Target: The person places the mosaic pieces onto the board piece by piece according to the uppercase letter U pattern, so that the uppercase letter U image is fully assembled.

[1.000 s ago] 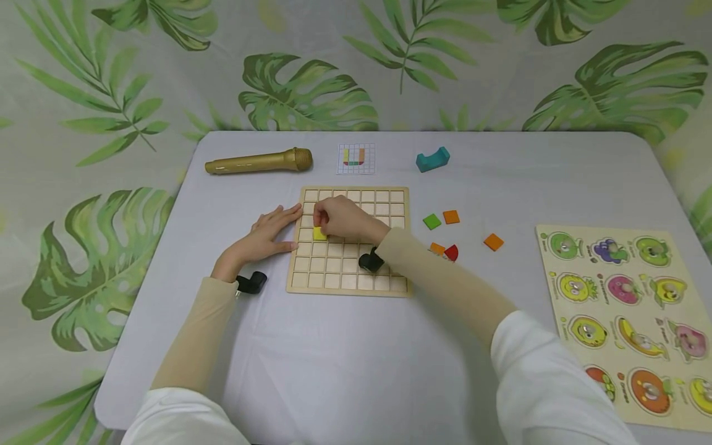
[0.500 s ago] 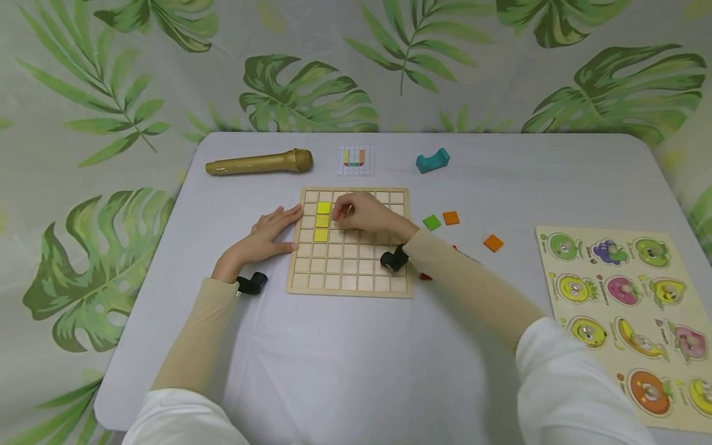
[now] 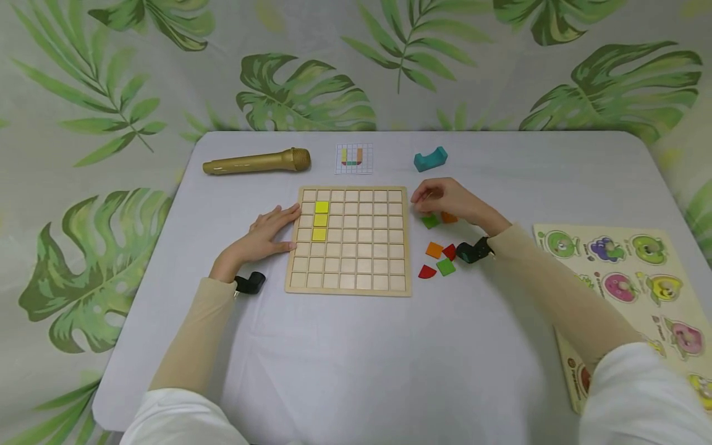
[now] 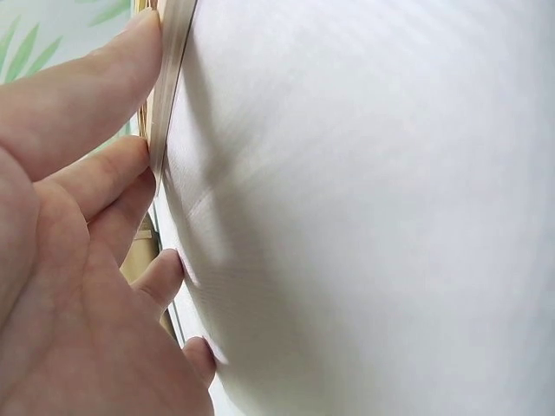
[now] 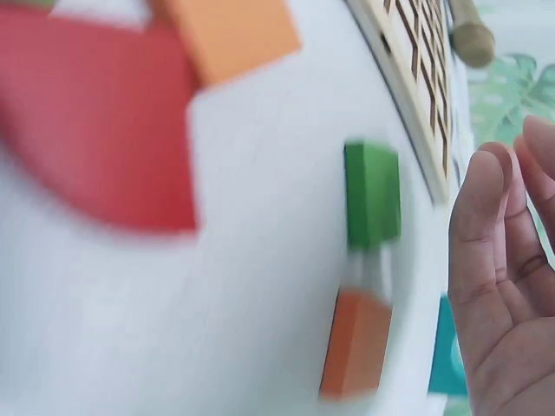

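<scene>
A wooden grid board lies mid-table with a column of 3 yellow square tiles in its left part. My left hand rests beside it, straight fingers and thumb touching its left edge; the left wrist view shows fingertips against the board's side. Past the board's right edge, my right hand hovers with loosely bent fingers, nothing visible between them. Just below it are a green tile and an orange tile, partly covered. Nearer me lie another orange tile, red quarter-circle pieces and a green tile.
Behind the board lie a gold microphone, a pattern card with a coloured U shape and a teal curved block. A fruit puzzle board occupies the right side, partly under my right sleeve.
My right hand has left the yellow tiles and moved right, off the board, to above the loose tiles. The third yellow tile now shows uncovered. My left hand has stayed put.
</scene>
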The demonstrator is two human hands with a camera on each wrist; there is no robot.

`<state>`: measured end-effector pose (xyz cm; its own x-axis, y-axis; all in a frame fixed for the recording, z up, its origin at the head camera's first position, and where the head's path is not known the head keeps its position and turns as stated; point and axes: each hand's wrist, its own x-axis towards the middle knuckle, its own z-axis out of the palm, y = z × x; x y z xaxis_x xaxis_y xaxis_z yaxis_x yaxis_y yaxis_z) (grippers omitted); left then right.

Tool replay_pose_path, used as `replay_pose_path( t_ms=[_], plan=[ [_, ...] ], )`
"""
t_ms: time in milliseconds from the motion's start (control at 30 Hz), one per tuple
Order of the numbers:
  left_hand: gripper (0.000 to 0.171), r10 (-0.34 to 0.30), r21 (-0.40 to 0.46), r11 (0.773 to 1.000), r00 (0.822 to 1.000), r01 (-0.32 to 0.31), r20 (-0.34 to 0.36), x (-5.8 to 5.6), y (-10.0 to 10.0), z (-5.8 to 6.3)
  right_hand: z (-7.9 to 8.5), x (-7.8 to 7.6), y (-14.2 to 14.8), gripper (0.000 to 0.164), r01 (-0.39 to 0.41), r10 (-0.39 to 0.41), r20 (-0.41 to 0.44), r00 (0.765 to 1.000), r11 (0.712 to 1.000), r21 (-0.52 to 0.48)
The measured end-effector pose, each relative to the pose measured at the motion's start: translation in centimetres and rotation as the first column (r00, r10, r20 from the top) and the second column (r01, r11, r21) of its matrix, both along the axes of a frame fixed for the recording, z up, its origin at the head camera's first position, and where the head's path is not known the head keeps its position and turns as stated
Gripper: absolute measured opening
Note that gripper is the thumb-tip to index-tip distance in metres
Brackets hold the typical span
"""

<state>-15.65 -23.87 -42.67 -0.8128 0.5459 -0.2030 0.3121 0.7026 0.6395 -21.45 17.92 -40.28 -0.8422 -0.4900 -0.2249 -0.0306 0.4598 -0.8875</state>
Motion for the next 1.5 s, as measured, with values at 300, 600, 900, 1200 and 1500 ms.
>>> replay_pose_path(
  t_ms=[300,600,900,1200,1500],
  plan=[
    [0.074,0.007,0.006,1.000,1.000,-0.007,0.002,0.1,0.1,0.1,0.3,1.4,4.7,0.027,0.063,-0.063,0.009,0.998,0.997,0.052],
    [0.074,0.011,0.023,1.000,1.000,-0.011,0.006,0.2,0.2,0.3,-0.1,3.1,6.5,0.026,0.024,-0.025,0.077,0.997,1.000,0.015],
    [0.074,0.010,0.028,1.000,1.000,-0.010,0.003,0.2,0.2,0.2,-1.3,4.5,6.6,0.019,-0.151,0.149,0.042,0.988,0.986,0.065],
    [0.074,0.013,0.033,0.999,1.000,-0.013,0.008,0.3,0.1,0.2,-1.7,5.8,5.2,0.018,-0.180,0.208,-0.094,0.974,0.952,0.246],
    [0.073,0.011,0.028,1.000,1.000,-0.011,-0.008,0.3,0.1,0.2,-1.2,5.5,5.4,0.017,-0.225,0.255,-0.088,0.963,0.939,0.260]
  ],
)
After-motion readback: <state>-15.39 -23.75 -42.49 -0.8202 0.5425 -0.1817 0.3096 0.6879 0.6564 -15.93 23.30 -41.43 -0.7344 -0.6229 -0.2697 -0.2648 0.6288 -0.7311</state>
